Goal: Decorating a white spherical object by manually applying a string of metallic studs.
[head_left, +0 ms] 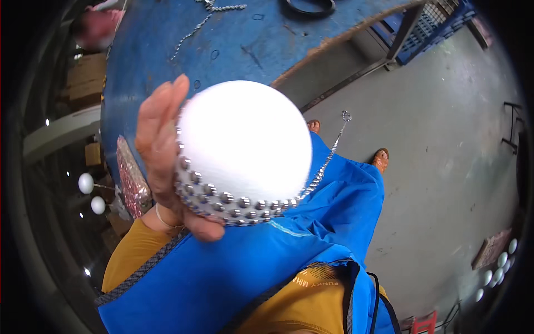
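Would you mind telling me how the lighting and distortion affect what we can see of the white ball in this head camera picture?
In the head view, the white ball is overexposed, its surface washed out with no texture visible; the silver bead chain around its lower part shows small glints; the left hand holding it is slightly soft; the blue table edge bends from fisheye distortion, and the picture's rim falls dark.

Brown cardboard boxes (86, 78) stacked at far left, beside the blue table edge; another small brown carton (93, 154) lower down on the same side. A flat packet of glittery pink-and-silver material (131, 178) lies at the table's left edge. A small printed label (317, 283) sits on the yellow garment, low centre.
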Action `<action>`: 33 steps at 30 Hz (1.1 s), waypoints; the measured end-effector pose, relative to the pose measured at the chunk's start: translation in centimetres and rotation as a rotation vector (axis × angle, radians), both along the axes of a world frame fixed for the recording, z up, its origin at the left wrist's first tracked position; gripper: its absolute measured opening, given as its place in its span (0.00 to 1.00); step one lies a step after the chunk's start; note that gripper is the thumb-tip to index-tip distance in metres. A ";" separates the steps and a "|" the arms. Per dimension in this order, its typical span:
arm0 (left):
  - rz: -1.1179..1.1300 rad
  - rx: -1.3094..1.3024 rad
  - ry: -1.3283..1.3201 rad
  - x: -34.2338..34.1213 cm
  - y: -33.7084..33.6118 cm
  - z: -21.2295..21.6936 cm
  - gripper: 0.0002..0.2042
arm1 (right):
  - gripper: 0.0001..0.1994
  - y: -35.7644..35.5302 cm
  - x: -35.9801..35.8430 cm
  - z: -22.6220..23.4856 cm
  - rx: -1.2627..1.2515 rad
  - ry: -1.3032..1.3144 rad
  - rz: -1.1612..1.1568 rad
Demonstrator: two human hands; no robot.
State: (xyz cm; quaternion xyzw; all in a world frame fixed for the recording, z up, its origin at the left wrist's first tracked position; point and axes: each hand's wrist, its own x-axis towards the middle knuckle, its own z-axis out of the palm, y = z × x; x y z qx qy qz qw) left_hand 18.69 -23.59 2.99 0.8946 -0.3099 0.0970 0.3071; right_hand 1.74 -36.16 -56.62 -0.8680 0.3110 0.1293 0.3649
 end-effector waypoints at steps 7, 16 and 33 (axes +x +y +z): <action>-0.218 -0.075 0.010 2.5 0.6 -0.8 0.48 | 0.11 -23.2 -25.0 9.4 -0.136 0.414 0.324; -0.293 -0.067 -0.192 0.8 0.6 0.1 0.40 | 0.14 -17.7 3.8 41.0 -0.022 -0.374 0.066; -0.151 -0.008 -0.194 -1.2 0.4 3.7 0.25 | 0.08 -10.7 6.4 55.0 -0.031 -1.068 0.566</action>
